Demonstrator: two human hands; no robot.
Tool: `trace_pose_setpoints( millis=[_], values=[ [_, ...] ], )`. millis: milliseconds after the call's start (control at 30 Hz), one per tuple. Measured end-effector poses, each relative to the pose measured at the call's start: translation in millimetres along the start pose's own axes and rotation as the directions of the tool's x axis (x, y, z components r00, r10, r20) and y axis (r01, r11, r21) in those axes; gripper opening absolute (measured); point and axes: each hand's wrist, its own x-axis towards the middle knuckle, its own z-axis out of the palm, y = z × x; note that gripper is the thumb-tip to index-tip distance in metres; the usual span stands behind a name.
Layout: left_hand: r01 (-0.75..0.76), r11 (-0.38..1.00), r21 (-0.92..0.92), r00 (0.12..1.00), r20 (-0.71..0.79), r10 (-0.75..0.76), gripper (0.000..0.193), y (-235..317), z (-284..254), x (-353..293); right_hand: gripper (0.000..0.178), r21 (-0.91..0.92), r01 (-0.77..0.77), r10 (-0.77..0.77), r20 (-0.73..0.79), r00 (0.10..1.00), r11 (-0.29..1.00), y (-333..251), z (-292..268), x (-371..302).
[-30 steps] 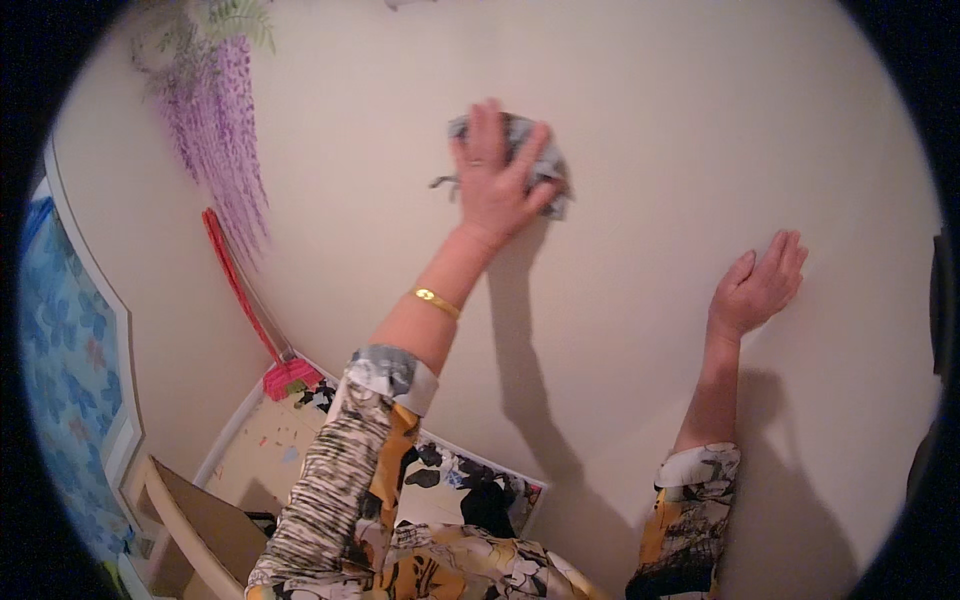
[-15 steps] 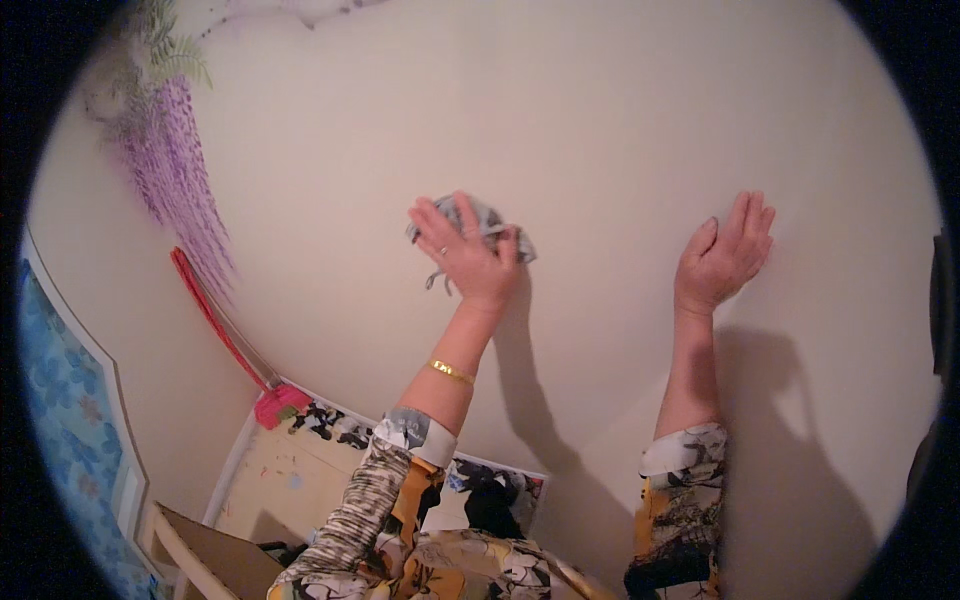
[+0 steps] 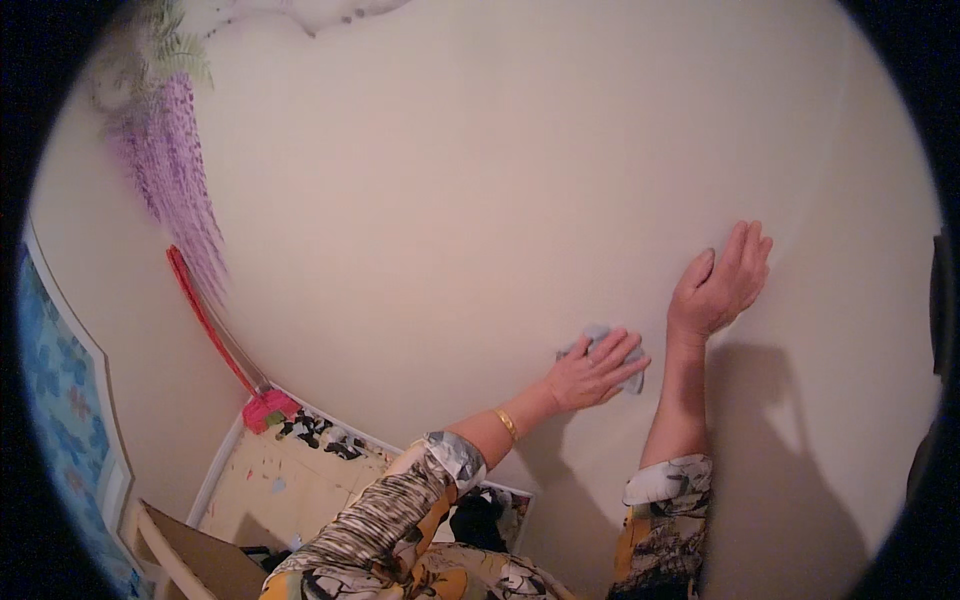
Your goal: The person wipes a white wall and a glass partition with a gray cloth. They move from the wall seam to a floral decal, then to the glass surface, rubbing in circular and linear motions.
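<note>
Pressed against the pale wall (image 3: 430, 200) is a crumpled grey-blue cloth (image 3: 598, 334), pinned under my left hand (image 3: 590, 375). The fingers of that hand lie across the cloth and cover most of it; a gold bracelet circles the wrist. Farther right, my right hand (image 3: 718, 285) rests its edge against the same wall, its fingers straight and side by side, the thumb apart, with nothing in it. Both forearms come out of patterned sleeves with turned-up cuffs.
Purple painted blossoms (image 3: 180, 150) hang down the wall at upper left. A red-handled broom (image 3: 205, 315) leans in the corner, its pink head near dark scraps (image 3: 320, 432) on the floor. A cardboard box (image 3: 195, 550) and a blue floral panel (image 3: 70, 420) are at lower left.
My left hand has swept the cloth down and to the right along the wall, nearer my right hand. My right hand has shifted slightly lower in view.
</note>
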Motion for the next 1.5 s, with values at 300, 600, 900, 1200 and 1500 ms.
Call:
trace_pose_setpoints(
  millis=[300,600,900,1200,1500],
  values=[
    [0.041,0.993,0.113,0.999,-0.012,-0.04,0.079,-61,-39,-16,0.048,0.014,0.035,-0.035,-0.021,0.999,0.999,2,1,0],
    [0.412,0.868,0.278,0.9,-0.271,-0.341,0.067,-178,-104,-83,0.048,0.028,0.067,-0.067,-0.015,0.998,0.997,6,3,1],
    [0.846,0.532,0.039,0.509,-0.359,-0.782,0.087,-193,-104,-156,0.048,0.066,0.082,-0.08,-0.04,0.996,0.994,8,9,-4],
    [0.807,0.587,-0.063,0.511,-0.424,-0.748,0.092,-126,-43,-108,0.049,0.046,0.136,-0.131,-0.091,0.987,0.99,12,10,-1],
    [0.433,0.901,0.04,0.886,-0.206,-0.416,0.074,-30,4,-50,0.05,0.055,0.163,-0.158,-0.081,0.984,0.985,12,9,6]
  ],
)
